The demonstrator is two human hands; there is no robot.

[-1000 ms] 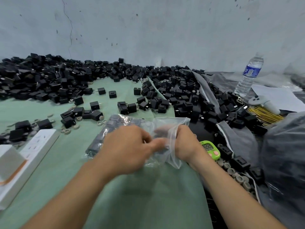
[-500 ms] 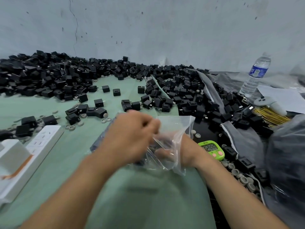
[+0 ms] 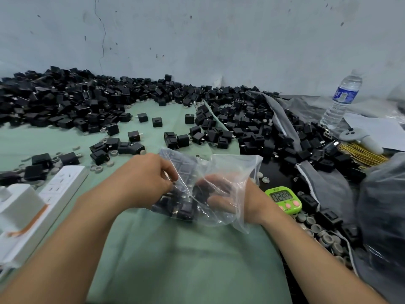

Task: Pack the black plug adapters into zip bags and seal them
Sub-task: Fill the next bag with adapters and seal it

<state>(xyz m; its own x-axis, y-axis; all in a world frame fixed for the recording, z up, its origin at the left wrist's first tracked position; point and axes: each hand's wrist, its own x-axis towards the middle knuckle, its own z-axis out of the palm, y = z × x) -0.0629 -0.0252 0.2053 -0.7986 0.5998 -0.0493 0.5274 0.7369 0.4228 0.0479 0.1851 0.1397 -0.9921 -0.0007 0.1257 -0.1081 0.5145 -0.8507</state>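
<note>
Left hand (image 3: 144,181) pinches crinkly clear zip bag (image 3: 232,165) of boxy black adapters (image 3: 185,208); right hand (image 3: 228,199) inside, grip unclear

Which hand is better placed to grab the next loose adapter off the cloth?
Probably the left. The left hand is outside the zip bag, pinching its side, with loose adapters just beyond it on the green cloth. The right hand is inside the bag and would have to come out first.
</note>
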